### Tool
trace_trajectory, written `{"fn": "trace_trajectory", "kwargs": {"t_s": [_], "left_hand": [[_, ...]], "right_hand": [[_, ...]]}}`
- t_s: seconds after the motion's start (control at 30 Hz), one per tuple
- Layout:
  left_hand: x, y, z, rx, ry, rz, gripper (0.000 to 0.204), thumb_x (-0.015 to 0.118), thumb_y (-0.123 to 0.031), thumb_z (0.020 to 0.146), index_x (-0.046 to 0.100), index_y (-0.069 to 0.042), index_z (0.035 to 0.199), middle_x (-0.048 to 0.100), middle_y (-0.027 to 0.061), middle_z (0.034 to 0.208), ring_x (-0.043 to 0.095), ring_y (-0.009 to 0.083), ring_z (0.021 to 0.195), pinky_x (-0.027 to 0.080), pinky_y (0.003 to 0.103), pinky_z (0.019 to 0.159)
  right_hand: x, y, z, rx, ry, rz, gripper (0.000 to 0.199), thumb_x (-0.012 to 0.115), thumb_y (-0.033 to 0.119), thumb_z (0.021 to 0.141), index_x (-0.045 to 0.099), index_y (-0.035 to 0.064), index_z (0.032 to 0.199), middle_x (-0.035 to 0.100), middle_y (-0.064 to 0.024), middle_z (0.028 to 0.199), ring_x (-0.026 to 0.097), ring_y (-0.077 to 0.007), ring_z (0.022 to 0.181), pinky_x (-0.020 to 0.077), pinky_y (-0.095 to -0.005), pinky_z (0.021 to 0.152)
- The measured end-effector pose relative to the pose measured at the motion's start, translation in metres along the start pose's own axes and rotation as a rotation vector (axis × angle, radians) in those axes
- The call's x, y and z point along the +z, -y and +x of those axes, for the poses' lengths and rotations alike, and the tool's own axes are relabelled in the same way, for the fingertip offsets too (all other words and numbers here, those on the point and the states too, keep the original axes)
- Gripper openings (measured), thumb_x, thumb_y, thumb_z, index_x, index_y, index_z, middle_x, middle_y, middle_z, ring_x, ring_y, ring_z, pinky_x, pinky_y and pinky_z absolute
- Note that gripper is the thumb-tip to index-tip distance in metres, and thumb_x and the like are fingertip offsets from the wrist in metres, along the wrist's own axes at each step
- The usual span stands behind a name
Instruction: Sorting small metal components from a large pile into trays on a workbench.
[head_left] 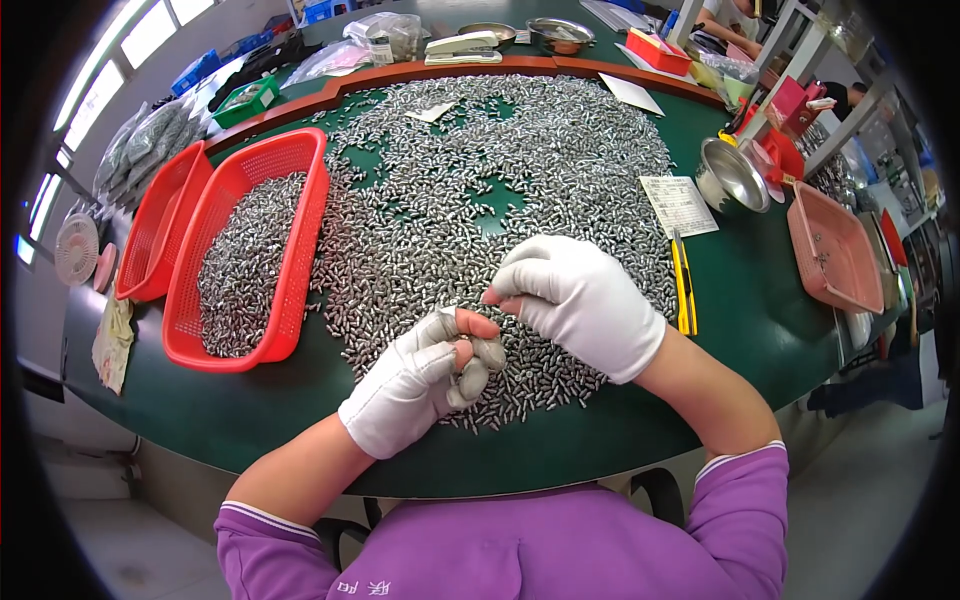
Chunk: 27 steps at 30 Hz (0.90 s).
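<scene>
A wide spread of small silvery bullet-shaped metal parts covers the middle of the green table. Over its near edge, my left hand is closed, its fingers curled in a white glove with soiled fingertips; thumb and forefinger tips are bare. Just to the right and a little farther, my right hand, also gloved, is closed in a pinch close to the left fingertips. Anything between the fingers of either hand is too small or hidden to make out. A red plastic basket heaped with similar parts stands at the left.
Another red basket leans beside the first. On the right lie a yellow utility knife, a printed paper slip, a steel bowl and a pink tray. A brown raised edge bounds the far side.
</scene>
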<state>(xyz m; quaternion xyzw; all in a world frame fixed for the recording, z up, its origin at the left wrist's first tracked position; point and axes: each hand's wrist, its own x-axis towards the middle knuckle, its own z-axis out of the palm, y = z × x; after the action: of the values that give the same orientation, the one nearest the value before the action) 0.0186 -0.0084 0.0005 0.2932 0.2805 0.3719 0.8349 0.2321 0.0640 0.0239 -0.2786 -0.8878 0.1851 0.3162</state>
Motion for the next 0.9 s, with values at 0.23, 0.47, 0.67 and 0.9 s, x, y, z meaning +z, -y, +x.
{"fn": "trace_trajectory", "kwargs": {"t_s": [0.23, 0.47, 0.67, 0.9], "left_hand": [[0.002, 0.002, 0.000, 0.002, -0.021, -0.021, 0.032, 0.069, -0.026, 0.091, 0.053, -0.014, 0.116, 0.061, -0.0009, 0.099, 0.052, 0.0049, 0.077, 0.042, 0.018, 0.067], [0.004, 0.000, 0.001, 0.016, -0.057, 0.015, 0.020, 0.066, -0.025, 0.093, 0.056, -0.013, 0.105, 0.061, -0.0008, 0.092, 0.052, 0.0053, 0.071, 0.040, 0.018, 0.061], [0.002, 0.000, 0.001, 0.037, -0.034, 0.017, 0.020, 0.064, -0.027, 0.094, 0.056, -0.011, 0.105, 0.061, 0.0007, 0.091, 0.052, 0.0064, 0.070, 0.040, 0.018, 0.060], [-0.001, 0.000, 0.001, 0.028, -0.001, -0.008, 0.023, 0.062, -0.027, 0.095, 0.055, -0.010, 0.108, 0.061, 0.0012, 0.095, 0.052, 0.0065, 0.073, 0.040, 0.019, 0.062]], "right_hand": [[0.010, 0.015, -0.004, 0.014, 0.089, 0.449, 0.019, 0.071, 0.003, 0.079, 0.070, 0.0038, 0.097, 0.065, -0.0104, 0.103, 0.064, -0.0264, 0.094, 0.0532, -0.0338, 0.082], [-0.002, 0.004, -0.002, 0.047, 0.043, 0.075, 0.037, 0.067, 0.007, 0.082, 0.064, 0.0084, 0.119, 0.062, -0.0128, 0.115, 0.062, -0.0300, 0.102, 0.0510, -0.0377, 0.089], [-0.003, -0.017, -0.007, 0.247, 0.202, -0.447, 0.016, 0.071, 0.019, 0.077, 0.069, 0.0107, 0.090, 0.064, -0.0073, 0.091, 0.063, -0.0283, 0.088, 0.0519, -0.0393, 0.077], [0.001, -0.013, -0.006, 0.216, 0.158, -0.463, 0.009, 0.070, 0.018, 0.078, 0.067, 0.0111, 0.084, 0.063, -0.0069, 0.086, 0.063, -0.0277, 0.085, 0.0515, -0.0392, 0.075]]}}
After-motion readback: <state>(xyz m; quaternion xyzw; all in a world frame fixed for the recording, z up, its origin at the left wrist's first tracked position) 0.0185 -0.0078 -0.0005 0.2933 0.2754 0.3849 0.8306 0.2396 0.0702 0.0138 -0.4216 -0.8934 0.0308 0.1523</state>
